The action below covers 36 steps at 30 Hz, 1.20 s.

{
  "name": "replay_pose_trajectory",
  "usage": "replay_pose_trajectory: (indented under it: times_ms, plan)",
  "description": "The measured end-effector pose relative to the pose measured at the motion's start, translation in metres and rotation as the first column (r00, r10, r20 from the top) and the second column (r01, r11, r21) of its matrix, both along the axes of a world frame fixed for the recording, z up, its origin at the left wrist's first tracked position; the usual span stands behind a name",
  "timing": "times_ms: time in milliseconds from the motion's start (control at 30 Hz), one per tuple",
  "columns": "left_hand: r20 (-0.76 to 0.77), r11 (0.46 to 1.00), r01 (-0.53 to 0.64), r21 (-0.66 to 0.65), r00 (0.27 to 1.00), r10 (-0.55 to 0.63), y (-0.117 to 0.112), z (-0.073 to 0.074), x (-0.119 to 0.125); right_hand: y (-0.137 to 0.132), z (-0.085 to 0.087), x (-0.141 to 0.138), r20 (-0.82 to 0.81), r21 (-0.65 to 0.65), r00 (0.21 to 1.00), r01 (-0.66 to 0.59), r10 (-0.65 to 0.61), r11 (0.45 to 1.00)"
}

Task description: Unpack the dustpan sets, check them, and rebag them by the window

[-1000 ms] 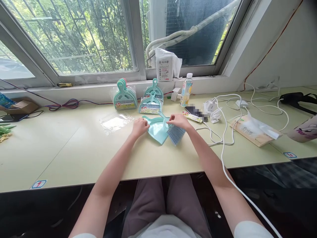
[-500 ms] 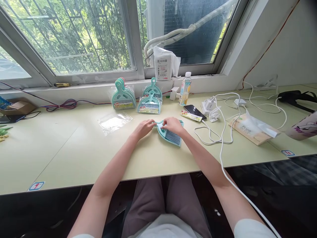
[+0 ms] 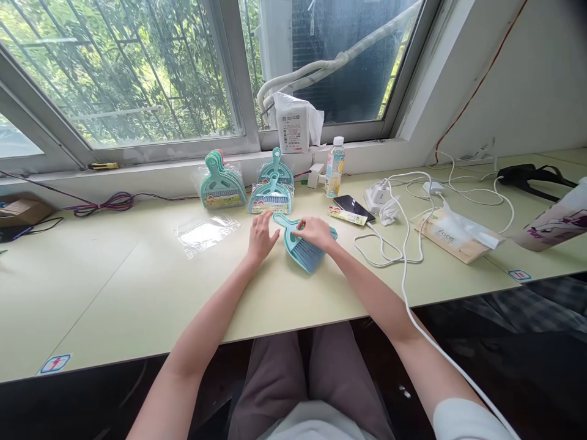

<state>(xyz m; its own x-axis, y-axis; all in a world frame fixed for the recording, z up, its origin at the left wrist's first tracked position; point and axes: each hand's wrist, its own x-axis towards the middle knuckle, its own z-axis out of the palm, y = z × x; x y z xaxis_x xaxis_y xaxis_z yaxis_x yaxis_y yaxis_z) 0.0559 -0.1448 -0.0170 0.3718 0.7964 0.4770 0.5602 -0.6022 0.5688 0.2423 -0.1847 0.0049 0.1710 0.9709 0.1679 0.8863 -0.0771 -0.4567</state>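
A small teal hand brush (image 3: 306,253) with grey-blue bristles lies tilted over the table in front of me, its looped handle pointing up and left. My right hand (image 3: 315,232) is closed on the brush's body, fingers at its cut-out. A teal edge (image 3: 334,233), seemingly of a matching dustpan, shows beyond that hand; most of it is hidden. My left hand (image 3: 262,237) holds nothing, thumb apart from the fingers, just left of the brush handle. A clear plastic bag (image 3: 207,234) lies flat to the left.
Bagged teal brush-and-dustpan sets (image 3: 222,186) lean by the sill, with more sets (image 3: 271,198) beside them. Rightward are a bottle (image 3: 334,167), a phone (image 3: 355,208), a paper label (image 3: 346,215), a charger (image 3: 376,197), white cables (image 3: 404,263) and a tissue pack (image 3: 454,239).
My left hand has let go of the handle and moved slightly left, fingers spreading. The brush has turned, its handle swinging up and left, with my right hand still on it. The view has shifted slightly.
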Motion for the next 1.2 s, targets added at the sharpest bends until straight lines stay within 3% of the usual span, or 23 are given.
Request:
replay_pose_trajectory:
  times_ms: [33, 67, 133, 167, 200, 233, 367, 433, 533, 600, 733, 833, 933, 1000, 1067, 1133, 1200]
  plan:
    - [0.102, 0.988, 0.014, -0.151, 0.995, 0.002, -0.001, 0.003, 0.002, 0.001, 0.001, -0.002, -0.056, 0.03, 0.998, 0.043, -0.041, 0.999]
    - [0.182, 0.942, 0.087, -0.323, 0.983, -0.029, -0.003, 0.006, 0.005, 0.001, 0.002, -0.003, -0.118, 0.059, 0.991, 0.062, -0.055, 0.996]
    - [0.315, 0.747, 0.316, -0.585, 0.937, -0.149, -0.007, 0.009, 0.009, 0.004, 0.003, -0.003, -0.231, 0.114, 0.973, 0.029, -0.002, 0.993]
    - [0.375, 0.646, 0.408, -0.646, 0.906, -0.197, -0.009, 0.009, 0.01, 0.005, 0.004, 0.0, -0.267, 0.145, 0.963, -0.004, 0.043, 0.989]
    - [0.425, 0.577, 0.465, -0.671, 0.88, -0.214, -0.011, 0.009, 0.01, 0.007, 0.004, 0.005, -0.275, 0.182, 0.958, -0.027, 0.077, 0.983]
    - [0.465, 0.544, 0.492, -0.679, 0.863, -0.199, -0.011, 0.009, 0.009, 0.008, 0.003, 0.011, -0.251, 0.224, 0.964, -0.028, 0.085, 0.974]
    - [0.547, 0.562, 0.471, -0.679, 0.836, -0.04, -0.001, 0.006, -0.002, 0.012, -0.01, 0.049, 0.113, 0.321, 0.982, 0.107, -0.15, 0.941]
    - [0.569, 0.596, 0.444, -0.669, 0.822, 0.026, 0.009, 0.005, -0.01, 0.014, -0.02, 0.064, 0.263, 0.232, 0.939, 0.162, -0.222, 0.959]
    - [0.618, 0.626, 0.423, -0.655, 0.777, 0.121, 0.021, 0.005, -0.021, 0.018, -0.032, 0.069, 0.347, 0.049, 0.925, 0.148, -0.156, 0.988]
    - [0.668, 0.626, 0.432, -0.649, 0.718, 0.197, 0.025, 0.005, -0.026, 0.021, -0.034, 0.064, 0.32, 0.007, 0.947, 0.037, -0.037, 0.999]
    - [0.739, 0.636, 0.437, -0.636, 0.582, 0.34, 0.029, 0.005, -0.033, 0.024, -0.034, 0.043, 0.156, 0.071, 0.971, -0.194, 0.182, 0.978]
    - [0.757, 0.651, 0.419, -0.633, 0.512, 0.406, 0.033, 0.003, -0.037, 0.023, -0.037, 0.026, 0.059, 0.112, 0.997, -0.065, 0.058, 0.992]
    - [0.758, 0.661, 0.389, -0.641, 0.456, 0.467, 0.037, 0.0, -0.039, 0.021, -0.045, 0.013, 0.041, -0.009, 0.997, 0.073, -0.072, 0.997]
    - [0.759, 0.665, 0.379, -0.643, 0.43, 0.489, 0.038, 0.0, -0.04, 0.02, -0.049, 0.009, 0.057, -0.074, 0.998, 0.037, -0.033, 0.997]
    - [0.762, 0.667, 0.379, -0.641, 0.419, 0.494, 0.038, 0.0, -0.04, 0.021, -0.05, 0.01, 0.028, -0.049, 0.998, -0.052, 0.054, 0.997]
    - [0.762, 0.668, 0.378, -0.641, 0.42, 0.493, 0.037, 0.001, -0.04, 0.023, -0.047, 0.015, -0.09, 0.019, 0.992, -0.092, 0.094, 0.996]
    - [0.763, 0.666, 0.385, -0.639, 0.431, 0.482, 0.036, 0.0, -0.038, 0.025, -0.041, 0.021, -0.282, 0.078, 0.957, -0.046, 0.066, 0.996]
